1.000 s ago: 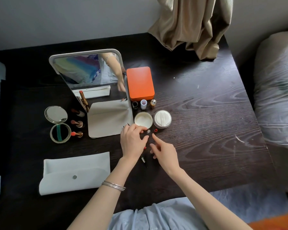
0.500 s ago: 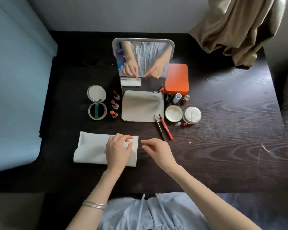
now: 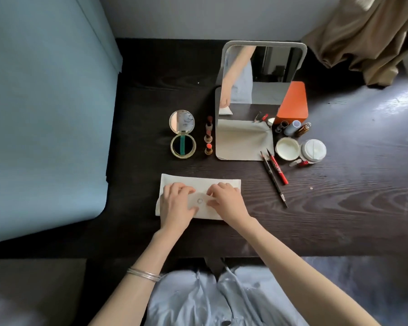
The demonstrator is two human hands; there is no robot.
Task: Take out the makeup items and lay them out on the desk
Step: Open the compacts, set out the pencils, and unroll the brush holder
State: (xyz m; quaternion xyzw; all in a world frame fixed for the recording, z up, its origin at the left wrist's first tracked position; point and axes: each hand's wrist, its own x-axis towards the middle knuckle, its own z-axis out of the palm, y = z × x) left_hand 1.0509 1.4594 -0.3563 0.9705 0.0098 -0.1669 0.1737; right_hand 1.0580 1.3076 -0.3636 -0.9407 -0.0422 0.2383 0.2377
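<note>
You are pressing both hands, left hand [image 3: 177, 203] and right hand [image 3: 226, 201], fingers curled, onto the white pouch [image 3: 199, 185] lying on the surface [image 3: 339, 208], grasping nothing.

left hand [image 3: 177, 204] flat, right hand [image 3: 226, 201] flat

The person wears a pale blue garment [image 3: 222, 300] with soft gathers and a dark round button [image 3: 226, 323] low at its front opening. Both forearms are bare, with no sleeve reaching them. Thin silver bangles [image 3: 143, 275] circle the left wrist, stacked close together. The left hand [image 3: 178, 203] and right hand [image 3: 226, 202] carry no rings that can be made out.
</note>
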